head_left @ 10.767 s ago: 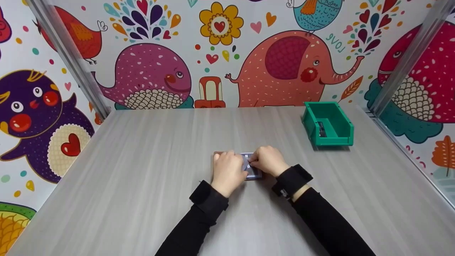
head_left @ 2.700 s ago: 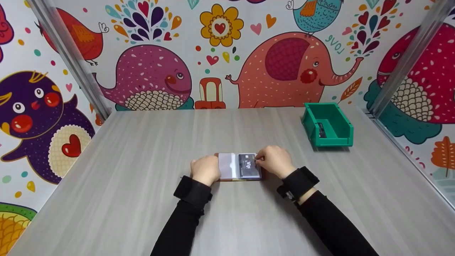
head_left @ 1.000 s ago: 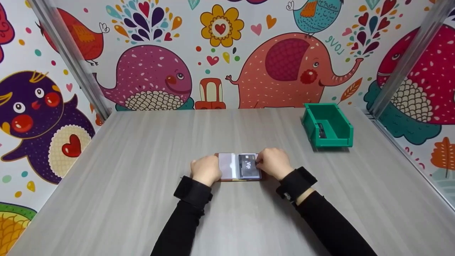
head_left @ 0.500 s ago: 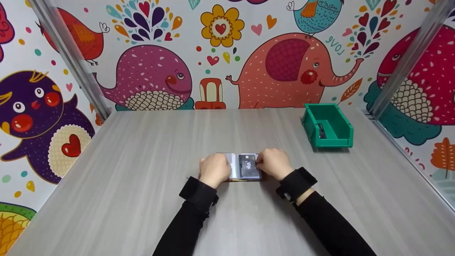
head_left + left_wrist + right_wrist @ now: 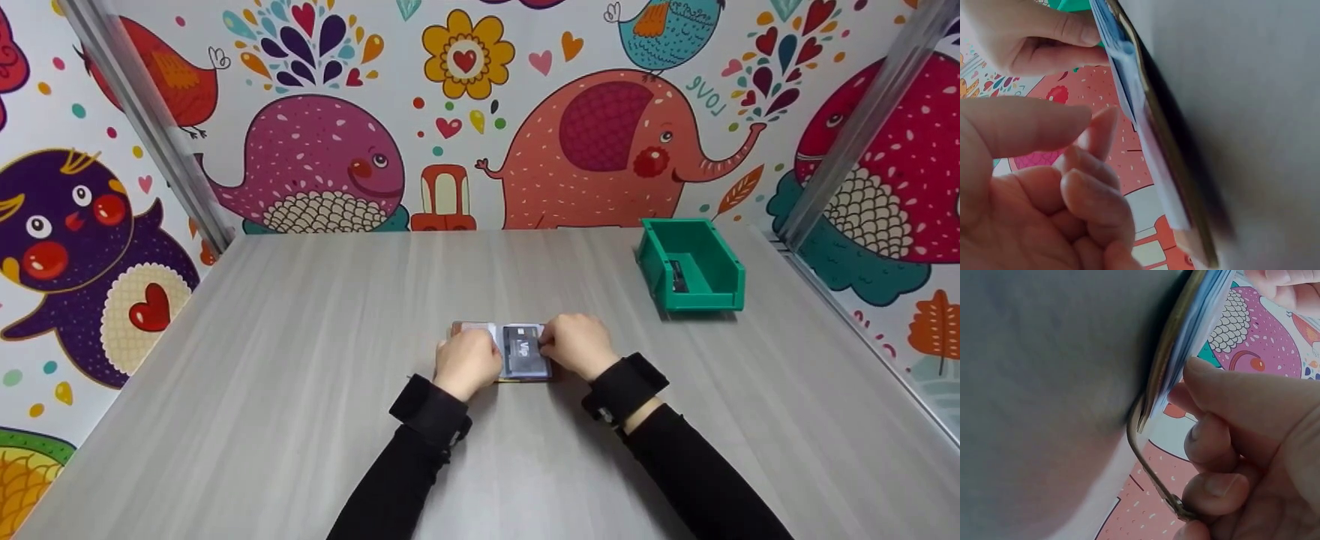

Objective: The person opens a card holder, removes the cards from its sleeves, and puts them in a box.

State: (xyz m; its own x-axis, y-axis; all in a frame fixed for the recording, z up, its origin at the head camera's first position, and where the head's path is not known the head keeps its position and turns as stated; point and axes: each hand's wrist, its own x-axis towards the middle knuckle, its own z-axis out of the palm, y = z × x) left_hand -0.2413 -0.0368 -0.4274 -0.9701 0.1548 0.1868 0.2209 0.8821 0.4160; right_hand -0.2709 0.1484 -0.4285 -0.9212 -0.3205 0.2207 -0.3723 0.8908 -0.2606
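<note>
A card holder [image 5: 528, 373] lies spread on the table, with a brown cover and clear plastic sleeves. A dark card [image 5: 523, 349] printed "Vip" sits in its right-hand sleeve. My right hand [image 5: 579, 343] is at the right edge, pinching the sleeves between thumb and index finger. In the right wrist view, a strap [image 5: 1154, 472] with a metal snap sticks out from the cover beside the curled fingers. My left hand [image 5: 469, 361] is over the left page and hides much of it. Its loosely curled fingers [image 5: 1095, 197] hold nothing and are apart from the sleeves.
A green bin [image 5: 694, 300] stands at the back right of the table, with a dark card-like item [image 5: 678, 276] inside along its left wall. The table [image 5: 300, 360] is pale wood grain. Printed cartoon panels [image 5: 322, 157] border its back and sides.
My left hand has moved from the holder's left edge rightward over the left page, stopping near the middle. The right hand has stayed almost still at the right edge.
</note>
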